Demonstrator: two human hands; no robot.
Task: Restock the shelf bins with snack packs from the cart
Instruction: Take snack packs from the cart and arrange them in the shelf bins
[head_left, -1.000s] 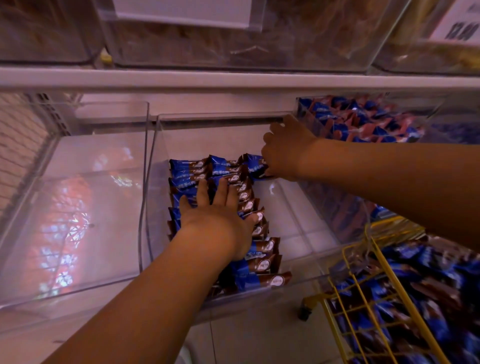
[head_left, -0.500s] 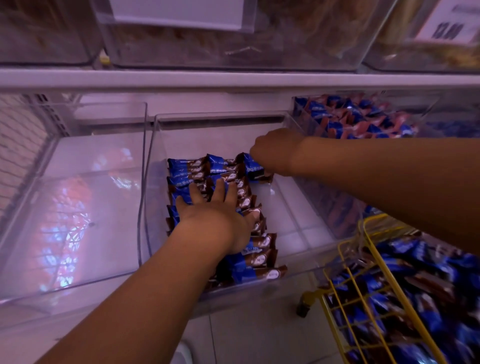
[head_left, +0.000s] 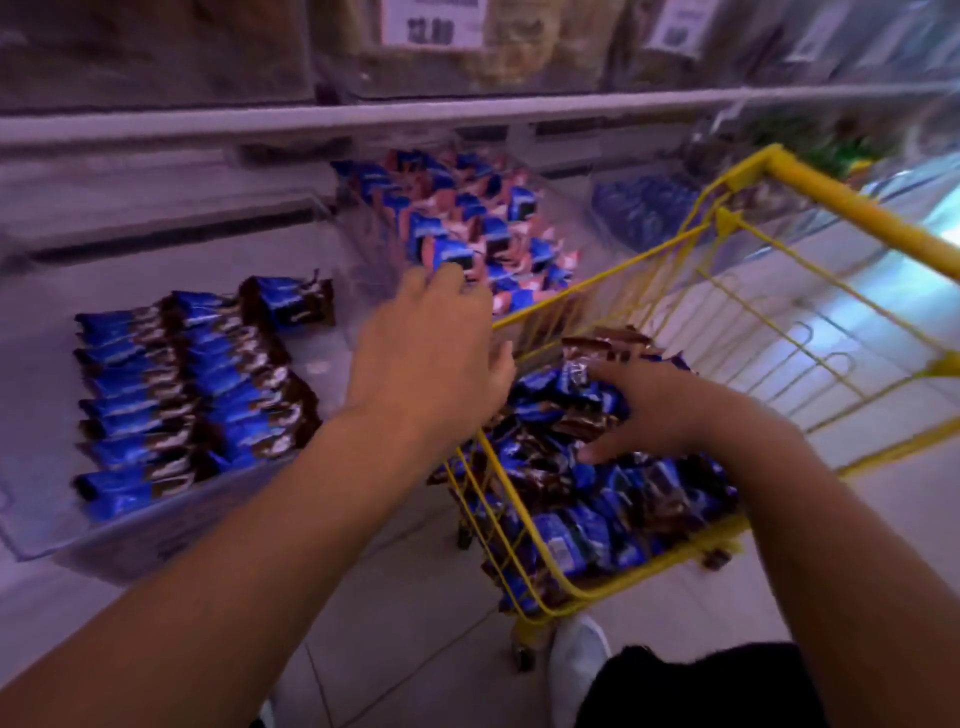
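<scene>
A white shelf carries a clear bin at its left, where blue-and-brown snack packs lie in two rows against the bin's front wall, one more pack at the back. Just right of it, a second bin holds blue and pink packs. A yellow wire cart stands by the shelf's front edge, with loose snack packs heaped in its near corner. The left hand hovers above the cart's rim, fingers spread and holding nothing. The right hand presses on the heap, fingers curling round packs.
</scene>
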